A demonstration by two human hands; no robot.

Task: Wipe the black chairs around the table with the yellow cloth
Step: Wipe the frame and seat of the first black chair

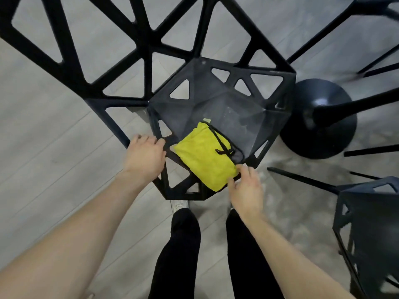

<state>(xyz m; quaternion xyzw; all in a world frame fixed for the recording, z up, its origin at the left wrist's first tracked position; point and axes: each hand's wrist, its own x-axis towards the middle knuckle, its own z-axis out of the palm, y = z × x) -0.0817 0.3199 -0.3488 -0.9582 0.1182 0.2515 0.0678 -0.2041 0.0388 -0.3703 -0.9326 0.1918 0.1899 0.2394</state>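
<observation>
A black chair (218, 87) with triangular cut-outs stands right below me, its dusty seat facing up and its backrest spreading toward the top left. A folded yellow cloth (203, 156) with black trim lies on the seat's near edge. My left hand (144, 156) grips the chair's left front rim. My right hand (246, 188) pinches the cloth's near right corner with thumb and fingers.
The table's round black pedestal base (319, 117) sits right of the chair on a grey rug. A second black chair (371, 229) stands at the lower right, another's legs (367, 35) at the top right. My legs in black trousers (185, 255) are below the seat.
</observation>
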